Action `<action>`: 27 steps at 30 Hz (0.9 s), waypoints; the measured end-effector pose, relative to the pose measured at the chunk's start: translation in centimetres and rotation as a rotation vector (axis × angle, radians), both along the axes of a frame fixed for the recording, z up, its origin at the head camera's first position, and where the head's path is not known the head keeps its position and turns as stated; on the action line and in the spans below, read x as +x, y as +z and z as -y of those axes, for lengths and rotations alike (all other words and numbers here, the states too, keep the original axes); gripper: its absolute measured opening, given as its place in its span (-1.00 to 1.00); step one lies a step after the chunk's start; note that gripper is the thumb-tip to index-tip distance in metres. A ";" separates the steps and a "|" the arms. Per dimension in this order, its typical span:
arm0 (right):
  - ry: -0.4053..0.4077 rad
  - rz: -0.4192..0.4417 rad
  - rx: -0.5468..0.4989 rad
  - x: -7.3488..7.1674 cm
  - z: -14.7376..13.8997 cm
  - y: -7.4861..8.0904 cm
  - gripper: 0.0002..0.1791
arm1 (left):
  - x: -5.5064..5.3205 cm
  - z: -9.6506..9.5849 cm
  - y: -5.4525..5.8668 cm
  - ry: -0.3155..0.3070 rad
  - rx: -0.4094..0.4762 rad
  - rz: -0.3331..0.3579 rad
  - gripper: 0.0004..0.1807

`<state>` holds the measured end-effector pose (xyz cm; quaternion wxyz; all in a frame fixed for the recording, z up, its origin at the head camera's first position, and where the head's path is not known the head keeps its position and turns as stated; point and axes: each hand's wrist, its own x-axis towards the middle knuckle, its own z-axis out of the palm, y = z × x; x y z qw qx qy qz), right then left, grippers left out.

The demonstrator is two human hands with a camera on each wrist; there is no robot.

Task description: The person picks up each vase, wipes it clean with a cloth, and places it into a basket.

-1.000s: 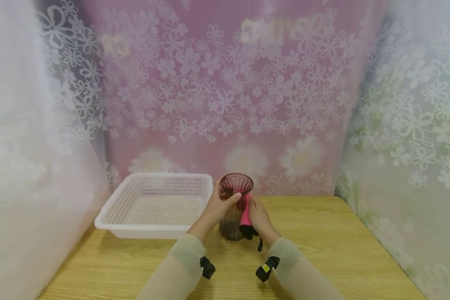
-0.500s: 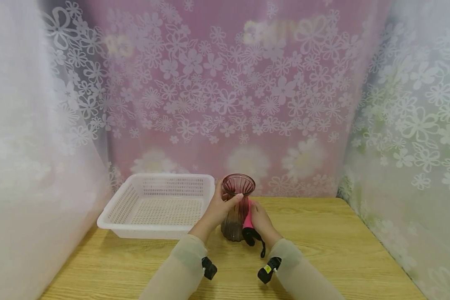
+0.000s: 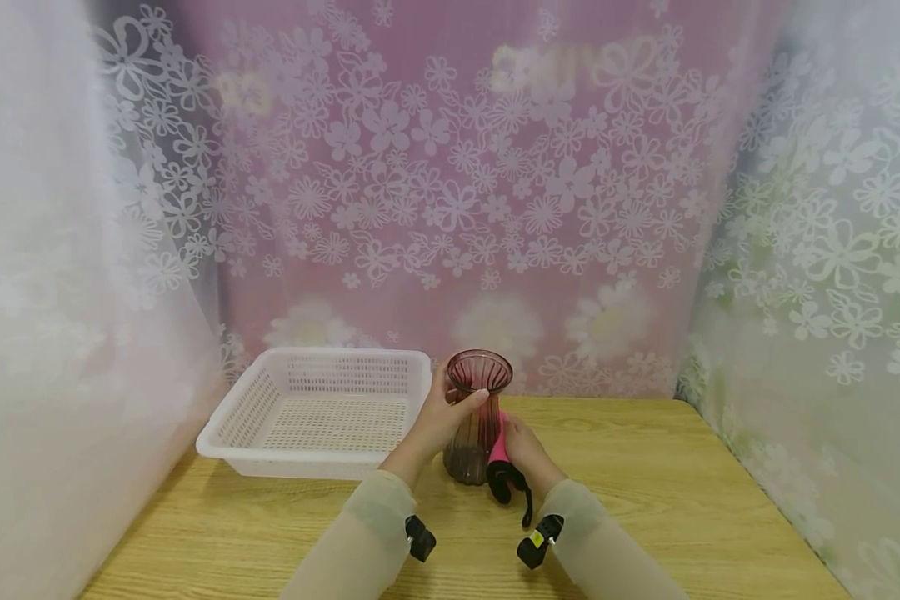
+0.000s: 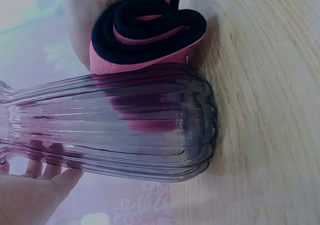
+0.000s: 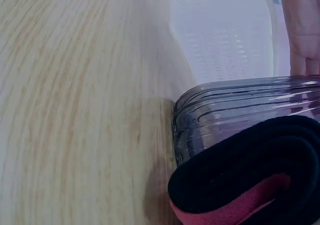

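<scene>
A ribbed, purple-tinted glass vase (image 3: pixel 471 442) stands upright on the table. My left hand (image 3: pixel 438 421) grips it round the neck just under the rim, thumb across the near side. In the left wrist view, fingers (image 4: pixel 47 167) show behind the glass. Against the vase's right side my right hand (image 3: pixel 525 446) holds a folded pink cloth (image 3: pixel 499 446) with black edging and a black hanging loop. The cloth's rolled layers (image 5: pixel 240 170) lie along the lower part of the vase in the right wrist view. Most right-hand fingers are hidden behind cloth and vase.
A white perforated plastic basket (image 3: pixel 228 442) stands left of the vase, its right end close to my left hand. The wooden table (image 3: pixel 645 492) ends at a flowered curtain (image 3: pixel 450 208) behind, with more curtain on both sides.
My right hand and the cloth have slid down the vase's right side, and the black loop hangs lower. My left hand keeps its grip at the neck. The head view has shifted slightly.
</scene>
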<state>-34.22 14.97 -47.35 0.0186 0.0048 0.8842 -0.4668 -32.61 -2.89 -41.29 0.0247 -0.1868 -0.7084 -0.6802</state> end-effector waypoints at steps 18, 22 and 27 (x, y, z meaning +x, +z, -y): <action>0.021 0.070 -0.060 -0.4 -0.8 0.3 -0.41 | -0.2 0.2 -0.1 0.018 0.001 0.023 -0.04; 0.012 0.095 -0.074 -0.3 -1.6 0.6 -0.41 | -0.3 0.1 -0.2 0.026 -0.001 0.020 -0.06; 0.012 0.122 -0.087 -0.2 -2.7 1.2 -0.40 | -0.3 0.0 -0.1 0.028 -0.008 0.019 -0.08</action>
